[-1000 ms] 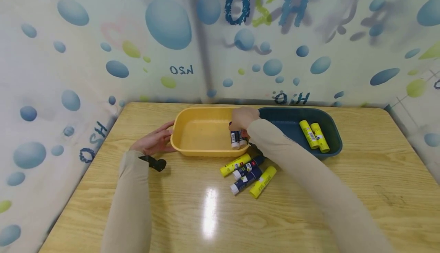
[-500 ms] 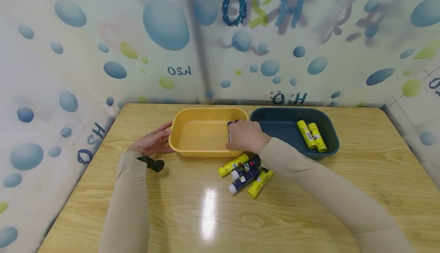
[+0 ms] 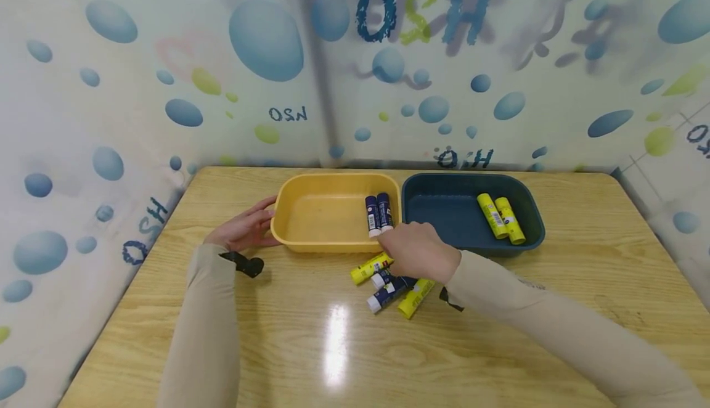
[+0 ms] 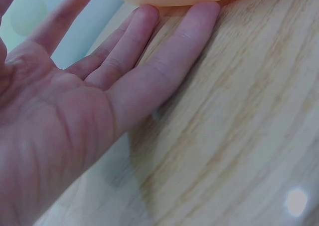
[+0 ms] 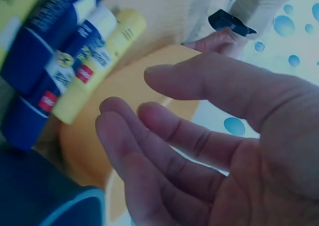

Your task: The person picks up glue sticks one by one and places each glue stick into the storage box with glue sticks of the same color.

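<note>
My left hand (image 3: pixel 241 229) rests at the left end of a yellow plastic bin (image 3: pixel 327 247). In the left wrist view its straight fingertips touch or nearly touch the bin's lower wall. My right hand (image 3: pixel 421 252) hovers over a small pile of glue sticks in front of the bins. The right wrist view shows its fingers loosely bent, with nothing between them and the thumb. The pile holds a yellow glue stick (image 3: pixel 367 270), a dark blue glue stick (image 3: pixel 388 296), another yellow glue stick (image 3: pixel 413 302) and a partly covered blue one. Two dark blue glue sticks (image 3: pixel 372 214) lie inside the yellow bin.
A dark teal bin (image 3: pixel 444 214) stands beside the yellow one, to its right. Two yellow glue sticks (image 3: pixel 492 217) lie in its right end. Both bins sit near the back edge of the wooden table (image 3: pixel 266 334), before a patterned backdrop (image 3: pixel 344 87).
My right hand has let go of a blue glue stick inside the yellow bin and come forward over the pile. My left hand stays at the bin's left end.
</note>
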A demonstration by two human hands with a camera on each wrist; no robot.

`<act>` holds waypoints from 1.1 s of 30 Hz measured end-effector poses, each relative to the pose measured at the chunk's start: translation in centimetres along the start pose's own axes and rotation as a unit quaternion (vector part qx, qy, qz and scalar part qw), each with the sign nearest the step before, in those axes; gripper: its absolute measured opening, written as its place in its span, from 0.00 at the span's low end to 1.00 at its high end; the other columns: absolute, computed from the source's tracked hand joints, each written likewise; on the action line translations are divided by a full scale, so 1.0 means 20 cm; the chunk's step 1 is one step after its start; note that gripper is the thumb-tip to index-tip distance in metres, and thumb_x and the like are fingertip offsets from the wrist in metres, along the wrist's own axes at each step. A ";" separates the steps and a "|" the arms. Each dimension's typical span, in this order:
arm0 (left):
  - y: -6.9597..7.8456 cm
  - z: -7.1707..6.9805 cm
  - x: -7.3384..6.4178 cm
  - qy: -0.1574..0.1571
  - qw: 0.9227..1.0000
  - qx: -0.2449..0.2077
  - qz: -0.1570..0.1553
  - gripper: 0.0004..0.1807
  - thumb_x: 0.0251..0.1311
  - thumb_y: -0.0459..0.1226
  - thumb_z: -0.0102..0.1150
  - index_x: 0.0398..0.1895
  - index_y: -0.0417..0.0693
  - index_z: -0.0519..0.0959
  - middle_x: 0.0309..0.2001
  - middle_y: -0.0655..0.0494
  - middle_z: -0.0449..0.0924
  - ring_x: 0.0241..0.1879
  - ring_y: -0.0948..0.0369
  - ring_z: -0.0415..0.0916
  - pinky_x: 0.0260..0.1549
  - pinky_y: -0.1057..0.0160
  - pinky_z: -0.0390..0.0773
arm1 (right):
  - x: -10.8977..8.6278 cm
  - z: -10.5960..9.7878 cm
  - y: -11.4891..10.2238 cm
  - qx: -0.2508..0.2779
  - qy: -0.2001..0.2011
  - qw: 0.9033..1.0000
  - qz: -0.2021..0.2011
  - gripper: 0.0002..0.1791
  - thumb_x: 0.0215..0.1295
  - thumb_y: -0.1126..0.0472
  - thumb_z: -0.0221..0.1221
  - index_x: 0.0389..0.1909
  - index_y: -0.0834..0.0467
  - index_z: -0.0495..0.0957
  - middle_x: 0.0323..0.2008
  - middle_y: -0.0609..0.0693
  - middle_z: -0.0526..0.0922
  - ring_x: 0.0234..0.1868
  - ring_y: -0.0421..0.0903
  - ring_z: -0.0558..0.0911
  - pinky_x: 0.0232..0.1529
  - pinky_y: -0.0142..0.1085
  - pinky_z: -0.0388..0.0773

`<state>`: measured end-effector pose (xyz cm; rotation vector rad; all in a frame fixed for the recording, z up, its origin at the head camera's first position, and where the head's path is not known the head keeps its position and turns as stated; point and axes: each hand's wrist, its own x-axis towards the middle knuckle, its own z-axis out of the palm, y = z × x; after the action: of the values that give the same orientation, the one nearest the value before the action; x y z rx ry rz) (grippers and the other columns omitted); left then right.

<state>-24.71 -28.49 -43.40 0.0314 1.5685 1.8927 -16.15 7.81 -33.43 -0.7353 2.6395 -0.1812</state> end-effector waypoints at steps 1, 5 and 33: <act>0.00 0.00 0.00 0.002 1.000 -0.002 -0.001 0.31 0.78 0.40 0.36 0.78 0.58 0.40 0.74 0.48 0.45 0.59 0.61 0.66 0.54 0.44 0.72 | -0.01 0.01 0.01 0.001 -0.004 1.000 0.002 0.10 0.56 0.60 0.70 0.31 0.56 0.77 0.22 0.47 0.73 0.26 0.47 0.73 0.26 0.36 0.68; 0.00 0.00 0.00 0.002 1.000 -0.003 -0.002 0.31 0.78 0.40 0.35 0.78 0.58 0.40 0.74 0.48 0.45 0.60 0.61 0.65 0.54 0.45 0.72 | -0.05 0.04 0.03 0.005 -0.015 1.000 0.001 0.10 0.55 0.62 0.70 0.29 0.55 0.76 0.22 0.46 0.73 0.26 0.47 0.72 0.26 0.38 0.70; 0.00 0.01 0.00 -0.003 1.000 0.001 0.001 0.32 0.77 0.40 0.36 0.78 0.58 0.39 0.74 0.48 0.45 0.60 0.61 0.66 0.54 0.45 0.73 | -0.21 0.34 0.21 -0.129 0.075 0.981 -0.126 0.15 0.58 0.67 0.67 0.46 0.54 0.82 0.44 0.54 0.80 0.49 0.54 0.78 0.48 0.54 0.76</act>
<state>-24.58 -28.36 -43.24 0.0392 1.5679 1.8917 -11.99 13.41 -39.15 -1.1876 2.7347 0.0406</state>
